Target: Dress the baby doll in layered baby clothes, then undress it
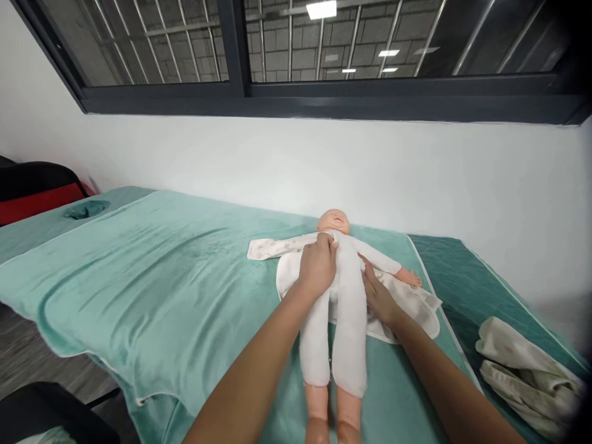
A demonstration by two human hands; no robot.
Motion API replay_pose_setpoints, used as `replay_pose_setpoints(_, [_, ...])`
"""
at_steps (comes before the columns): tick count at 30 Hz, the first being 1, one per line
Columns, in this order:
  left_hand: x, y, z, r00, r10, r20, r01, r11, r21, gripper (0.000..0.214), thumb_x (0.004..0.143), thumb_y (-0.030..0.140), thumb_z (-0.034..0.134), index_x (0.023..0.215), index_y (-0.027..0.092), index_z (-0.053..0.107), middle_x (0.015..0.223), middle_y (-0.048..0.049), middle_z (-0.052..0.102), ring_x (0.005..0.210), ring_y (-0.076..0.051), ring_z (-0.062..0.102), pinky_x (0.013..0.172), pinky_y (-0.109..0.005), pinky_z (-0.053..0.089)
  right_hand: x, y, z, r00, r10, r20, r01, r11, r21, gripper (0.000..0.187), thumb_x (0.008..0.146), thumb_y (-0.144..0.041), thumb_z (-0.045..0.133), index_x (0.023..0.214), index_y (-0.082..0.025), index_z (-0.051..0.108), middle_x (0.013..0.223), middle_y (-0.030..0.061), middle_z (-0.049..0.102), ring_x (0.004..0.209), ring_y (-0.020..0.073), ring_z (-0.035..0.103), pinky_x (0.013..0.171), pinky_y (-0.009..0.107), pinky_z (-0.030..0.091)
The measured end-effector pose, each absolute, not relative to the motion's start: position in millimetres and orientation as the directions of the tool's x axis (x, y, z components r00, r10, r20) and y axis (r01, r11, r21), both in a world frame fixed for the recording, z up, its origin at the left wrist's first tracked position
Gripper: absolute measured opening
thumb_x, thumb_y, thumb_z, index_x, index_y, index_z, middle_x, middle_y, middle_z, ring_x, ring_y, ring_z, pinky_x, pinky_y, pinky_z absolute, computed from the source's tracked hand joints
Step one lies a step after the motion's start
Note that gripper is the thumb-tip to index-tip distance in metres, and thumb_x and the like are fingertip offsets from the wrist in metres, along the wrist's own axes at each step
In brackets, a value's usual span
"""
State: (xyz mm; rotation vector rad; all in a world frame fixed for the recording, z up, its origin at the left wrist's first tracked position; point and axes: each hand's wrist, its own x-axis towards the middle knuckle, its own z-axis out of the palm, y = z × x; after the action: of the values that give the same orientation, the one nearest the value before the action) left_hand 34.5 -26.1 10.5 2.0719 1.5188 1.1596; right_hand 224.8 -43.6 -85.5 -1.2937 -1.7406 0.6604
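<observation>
A baby doll (348, 296) in a white bodysuit lies on its back on a teal blanket (176, 283), head toward the wall. An open white garment (416, 308) is spread under it, one sleeve stretched out to the left. My left hand (318, 264) rests on the doll's chest, fingers curled and pinching the fabric near the neck. My right hand (377, 295) lies against the doll's side by its arm, fingers pressed on the garment.
A folded cream cloth (522, 370) lies on the bed at the right. A white wall and dark window frame stand behind. A red and black seat (37, 191) is at the far left, and a dark chair (41, 410) at the lower left.
</observation>
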Motion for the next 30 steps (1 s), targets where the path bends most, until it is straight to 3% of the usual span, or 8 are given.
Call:
replay_pose_setpoints(6, [45.4,-49.2,9.1,0.229,0.849,0.477,0.849,-0.414,0.329,0.013,0.096,0.015,0.042,0.098,0.018,0.054,0.094,-0.0145,0.069,0.102,-0.031,0.059,0.086,-0.042,0.038,224.2,-46.6,-78.4,-0.118,0.948,0.295,0.45,0.316,-0.836,0.058,0.101,-0.055,0.03,0.154,-0.033,0.026,0.161,0.0035,0.031,0.149,0.0207,0.028,0.124,0.046,0.02])
replay_pose_setpoints(10, [43.3,-66.1,13.0,0.272,0.854,0.443,0.882,-0.405,0.24,0.022,0.093,0.009,0.039,0.103,0.017,0.057,0.11,-0.0169,0.067,0.106,-0.032,0.055,0.085,-0.044,0.041,225.2,-47.7,-77.2,-0.115,0.947,0.299,0.409,0.319,-0.855,0.055,0.1,-0.055,0.032,0.152,-0.034,0.029,0.16,0.0021,0.034,0.149,0.0199,0.028,0.124,0.045,0.018])
replay_pose_setpoints(17, [39.1,-105.0,14.5,0.316,0.844,0.433,0.785,-0.489,0.381,0.019,0.096,0.02,0.042,0.101,0.021,0.06,0.131,-0.0097,0.062,0.116,-0.029,0.054,0.094,-0.047,0.046,224.6,-46.0,-76.9,-0.071,0.954,0.291,0.372,0.296,-0.88,0.053,0.099,-0.056,0.036,0.146,-0.034,0.038,0.157,0.0007,0.039,0.147,0.0209,0.032,0.124,0.043,0.02])
replay_pose_setpoints(22, [33.4,-122.8,8.2,0.289,0.783,0.551,0.658,-0.581,0.479,0.017,0.095,0.016,0.046,0.103,0.024,0.059,0.132,-0.0048,0.061,0.124,-0.023,0.052,0.104,-0.045,0.045,224.2,-47.4,-73.6,-0.074,0.953,0.293,0.361,0.299,-0.883,0.051,0.099,-0.057,0.035,0.145,-0.034,0.039,0.156,0.0008,0.039,0.147,0.0207,0.031,0.124,0.043,0.019])
replay_pose_setpoints(26, [18.2,-133.1,-8.0,0.124,0.774,0.622,0.738,-0.491,0.463,0.025,0.091,0.014,0.053,0.114,0.023,0.055,0.137,-0.0079,0.056,0.13,-0.026,0.048,0.105,-0.049,0.044,225.2,-47.9,-73.0,-0.061,0.962,0.265,0.373,0.269,-0.888,0.053,0.099,-0.058,0.036,0.146,-0.034,0.039,0.158,0.0009,0.037,0.148,0.0213,0.028,0.124,0.043,0.016])
replay_pose_setpoints(30, [1.3,-146.7,-30.3,-0.001,0.818,0.575,0.781,-0.359,0.512,0.04,0.087,0.019,0.063,0.125,0.023,0.051,0.132,-0.0101,0.055,0.124,-0.027,0.051,0.102,-0.047,0.047,225.9,-47.0,-73.7,-0.068,0.965,0.253,0.382,0.26,-0.887,0.055,0.099,-0.058,0.036,0.147,-0.033,0.038,0.157,0.0017,0.038,0.147,0.0219,0.03,0.124,0.042,0.016])
